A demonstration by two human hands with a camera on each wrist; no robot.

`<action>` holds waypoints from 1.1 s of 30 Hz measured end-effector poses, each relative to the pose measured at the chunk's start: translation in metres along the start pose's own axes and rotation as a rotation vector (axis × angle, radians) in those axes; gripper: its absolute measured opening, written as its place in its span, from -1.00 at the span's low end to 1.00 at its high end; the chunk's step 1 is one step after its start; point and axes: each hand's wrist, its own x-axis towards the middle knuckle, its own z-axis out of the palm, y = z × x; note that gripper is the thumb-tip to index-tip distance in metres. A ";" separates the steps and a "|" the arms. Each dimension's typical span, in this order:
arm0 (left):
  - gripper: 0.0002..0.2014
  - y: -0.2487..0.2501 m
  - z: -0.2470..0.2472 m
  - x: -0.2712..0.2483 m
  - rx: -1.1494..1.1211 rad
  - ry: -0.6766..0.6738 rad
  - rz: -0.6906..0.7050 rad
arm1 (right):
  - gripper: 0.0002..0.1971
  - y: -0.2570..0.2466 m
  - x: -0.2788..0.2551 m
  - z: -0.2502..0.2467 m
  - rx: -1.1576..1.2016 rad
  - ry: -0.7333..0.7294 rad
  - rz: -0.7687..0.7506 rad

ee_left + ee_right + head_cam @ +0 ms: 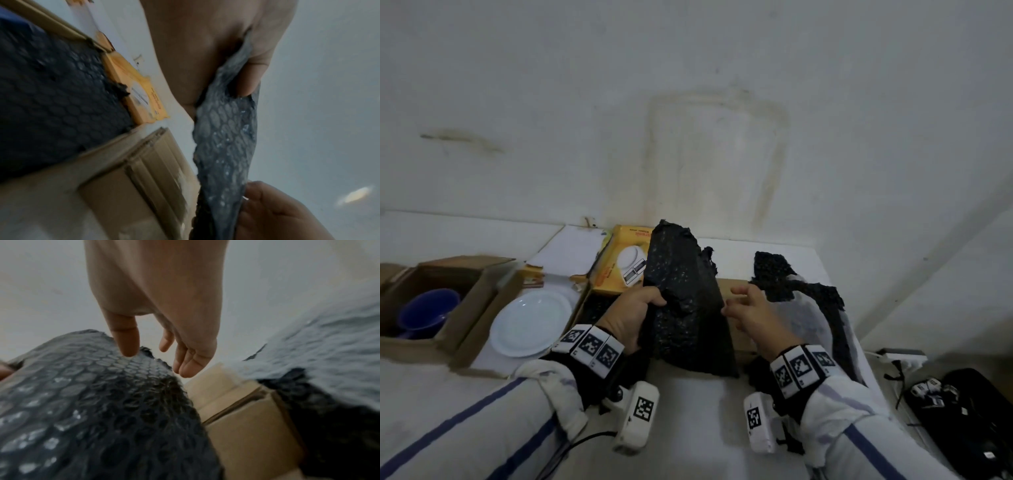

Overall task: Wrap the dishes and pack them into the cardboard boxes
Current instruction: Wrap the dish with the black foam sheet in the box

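Note:
My left hand (645, 303) grips a black bubble-wrap sheet (681, 291) and holds it upright over a brown cardboard box (734, 286). In the left wrist view the thumb and fingers (254, 76) pinch the sheet (226, 138) at its edge. My right hand (736, 303) hovers at the sheet's right edge with relaxed fingers; its thumb (126, 344) touches the wrap (92, 402). A white plate (530, 322) lies bare on the table to the left. A blue cup (428, 311) sits inside an open cardboard box (465, 318) at the far left.
A yellow kitchen-scale carton (619, 265) stands behind the plate, by the wall. More black bubble wrap (801, 298) lies heaped at the right. A black bag (969, 411) with cables sits off the table's right edge. The white wall is close behind.

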 end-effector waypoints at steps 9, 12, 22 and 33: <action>-0.69 0.003 -0.115 0.001 0.043 0.226 -0.127 | -0.58 -0.004 0.001 0.122 -0.853 -0.223 -0.331; -0.61 -0.003 -0.148 0.006 0.111 0.247 -0.139 | -0.53 -0.004 -0.002 0.155 -0.971 -0.296 -0.308; -0.45 -0.005 -0.187 0.033 0.794 0.234 0.046 | -0.56 -0.002 -0.004 0.195 -1.168 -0.384 0.006; -0.50 -0.012 -0.176 0.048 1.417 0.330 0.523 | -0.63 -0.021 0.019 0.197 -1.047 -0.238 0.034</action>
